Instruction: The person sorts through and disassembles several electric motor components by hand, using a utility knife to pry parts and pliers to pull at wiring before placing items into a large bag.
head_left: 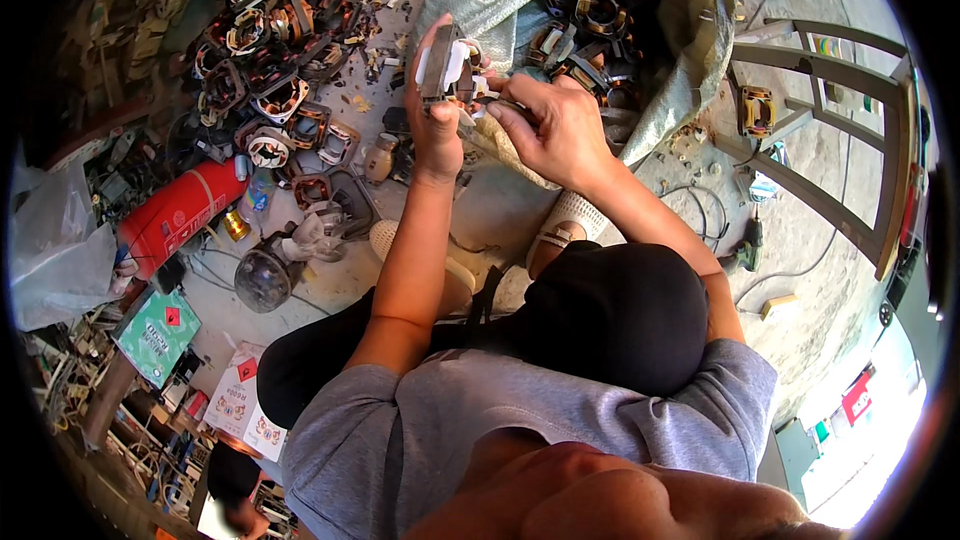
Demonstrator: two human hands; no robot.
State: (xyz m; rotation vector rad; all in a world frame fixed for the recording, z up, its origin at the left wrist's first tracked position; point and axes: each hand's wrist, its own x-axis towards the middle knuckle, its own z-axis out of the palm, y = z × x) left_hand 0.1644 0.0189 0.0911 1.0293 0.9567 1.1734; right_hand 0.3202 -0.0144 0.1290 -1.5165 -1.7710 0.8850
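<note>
My left hand (436, 145) grips a motor stator (438, 68), a grey metal core with white plastic parts, held upright in front of me. Its fingers wrap behind the core, with the thumb along the near side. Close against its right side, my right hand (565, 130) is closed in a pinch. A thin, light-coloured piece shows at those fingertips, too small to name. Just beyond both hands, a pale green woven sack (690, 80) lies open. Inside it are several stators (603, 12) with copper windings.
A heap of stators (250, 30) covers the floor at left. Nearer me are a red cylinder (180, 218), a clear plastic bag (60, 250) and boxes (240, 402). At right are a metal frame (850, 75), a loose cable (715, 210) and a drill-like tool (750, 245).
</note>
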